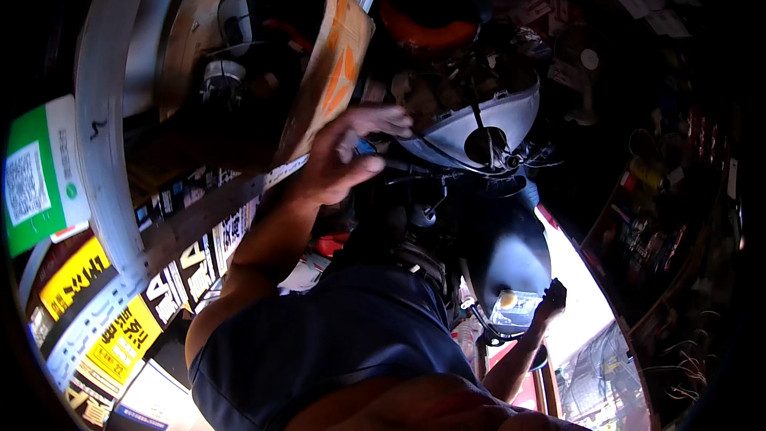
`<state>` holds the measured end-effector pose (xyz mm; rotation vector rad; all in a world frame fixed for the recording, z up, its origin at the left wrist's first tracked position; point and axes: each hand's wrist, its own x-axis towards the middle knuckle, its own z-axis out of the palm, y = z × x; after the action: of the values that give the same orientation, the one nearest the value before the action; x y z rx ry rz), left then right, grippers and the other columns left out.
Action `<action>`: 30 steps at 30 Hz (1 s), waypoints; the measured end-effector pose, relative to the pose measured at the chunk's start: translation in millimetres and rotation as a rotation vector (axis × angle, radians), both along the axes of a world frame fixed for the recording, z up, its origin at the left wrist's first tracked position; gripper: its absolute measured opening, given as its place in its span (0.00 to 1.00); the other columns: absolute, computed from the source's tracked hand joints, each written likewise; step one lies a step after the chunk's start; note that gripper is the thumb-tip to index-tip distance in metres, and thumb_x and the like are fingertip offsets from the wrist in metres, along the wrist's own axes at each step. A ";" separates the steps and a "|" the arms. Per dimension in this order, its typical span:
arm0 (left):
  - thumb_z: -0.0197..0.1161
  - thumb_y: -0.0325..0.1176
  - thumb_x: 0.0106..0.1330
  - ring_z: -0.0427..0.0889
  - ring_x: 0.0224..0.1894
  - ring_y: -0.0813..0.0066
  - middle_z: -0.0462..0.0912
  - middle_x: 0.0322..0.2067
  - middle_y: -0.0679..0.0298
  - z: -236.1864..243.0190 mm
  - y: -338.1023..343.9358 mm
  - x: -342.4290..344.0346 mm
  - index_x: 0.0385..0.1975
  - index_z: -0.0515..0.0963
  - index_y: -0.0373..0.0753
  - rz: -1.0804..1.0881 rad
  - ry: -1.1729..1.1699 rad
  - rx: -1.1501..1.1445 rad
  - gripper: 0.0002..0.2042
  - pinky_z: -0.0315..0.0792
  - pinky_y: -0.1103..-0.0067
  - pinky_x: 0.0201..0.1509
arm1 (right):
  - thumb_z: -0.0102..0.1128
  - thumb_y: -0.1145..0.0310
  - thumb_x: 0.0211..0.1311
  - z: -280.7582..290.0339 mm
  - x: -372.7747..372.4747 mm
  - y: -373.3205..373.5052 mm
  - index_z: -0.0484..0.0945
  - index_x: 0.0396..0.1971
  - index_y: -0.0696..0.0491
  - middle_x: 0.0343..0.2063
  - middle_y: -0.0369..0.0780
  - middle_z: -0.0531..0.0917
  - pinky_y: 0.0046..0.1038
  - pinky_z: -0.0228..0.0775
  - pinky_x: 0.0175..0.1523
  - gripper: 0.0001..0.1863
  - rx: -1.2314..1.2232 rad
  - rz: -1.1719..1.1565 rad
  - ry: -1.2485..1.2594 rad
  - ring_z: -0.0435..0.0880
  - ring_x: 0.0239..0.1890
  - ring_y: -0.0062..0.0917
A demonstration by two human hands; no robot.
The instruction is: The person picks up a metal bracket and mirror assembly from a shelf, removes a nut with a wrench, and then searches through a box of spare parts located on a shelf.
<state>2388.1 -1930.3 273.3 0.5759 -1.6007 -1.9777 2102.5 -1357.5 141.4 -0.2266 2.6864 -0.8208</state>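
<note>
My left hand (351, 148) is raised between an orange-printed cardboard box (327, 72) and a silver, bowl-shaped metal housing (443, 140) with a round hole and wires. Its fingers are apart, their tips near the housing's left rim, and a small blue thing shows behind them. My right hand (550, 299) is lower right, dark against the glare, with fingers curled beside a large dark, glossy curved panel (503, 243); whatever it holds cannot be made out.
A pale metal frame (112, 136) runs along the left, with a green-and-white card (36, 179) and yellow printed signs (76, 271). An orange-red ring (423, 36) lies behind the housing. Dark cluttered shelves (662, 215) line the right.
</note>
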 end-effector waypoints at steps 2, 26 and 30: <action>0.64 0.38 0.68 0.80 0.58 0.59 0.77 0.57 0.46 9.0 -22.0 7.3 0.61 0.68 0.27 0.184 0.148 -0.164 0.27 0.73 0.62 0.63 | 0.55 0.79 0.65 7.5 11.2 -26.5 0.83 0.46 0.57 0.41 0.45 0.87 0.32 0.79 0.43 0.12 0.181 0.329 0.102 0.87 0.36 0.34; 0.70 0.32 0.60 0.77 0.56 0.54 0.75 0.56 0.47 22.3 -71.9 41.7 0.60 0.70 0.33 0.458 -0.576 -0.508 0.28 0.73 0.66 0.59 | 0.63 0.63 0.64 -15.6 20.1 -766.6 0.80 0.54 0.55 0.50 0.49 0.84 0.39 0.77 0.55 0.20 -0.176 1.271 -0.115 0.85 0.51 0.41; 0.72 0.33 0.58 0.79 0.54 0.55 0.77 0.55 0.47 28.4 -77.7 30.5 0.61 0.69 0.33 0.462 -0.827 -0.401 0.31 0.74 0.66 0.58 | 0.66 0.59 0.61 -74.0 33.4 -839.5 0.81 0.55 0.50 0.51 0.49 0.84 0.40 0.76 0.56 0.23 -0.141 1.285 -0.038 0.83 0.52 0.45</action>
<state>2418.6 -2008.1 301.7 1.5530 -1.9956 -1.0659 2135.9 -2197.0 67.4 -1.6680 1.7987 -0.5173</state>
